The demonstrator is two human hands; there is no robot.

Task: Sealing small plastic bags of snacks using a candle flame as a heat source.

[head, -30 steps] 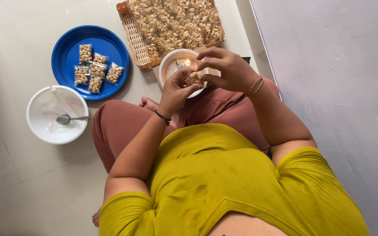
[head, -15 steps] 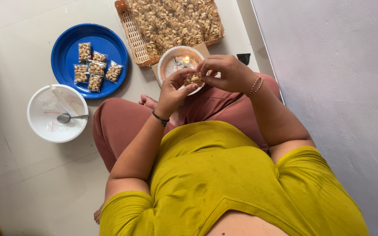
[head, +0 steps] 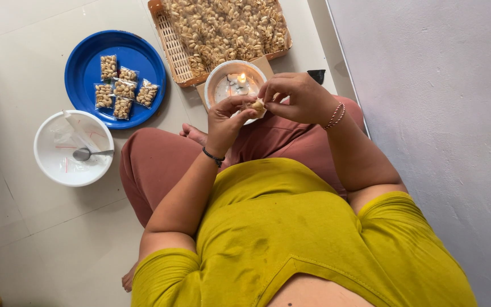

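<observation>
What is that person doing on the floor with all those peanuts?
A person sits on the floor, holding a small packet of peanuts between the left hand and right hand, just above a white bowl with a lit candle in it. Five filled packets lie on a blue plate. A tray of loose peanuts sits beyond the bowl, and a second white bowl holds a spoon.

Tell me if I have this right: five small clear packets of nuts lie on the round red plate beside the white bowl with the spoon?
Not quite: the round plate is blue, not red, as the head view shows. The five small clear packets of nuts do lie on it, beside the white bowl holding the metal spoon.
</observation>
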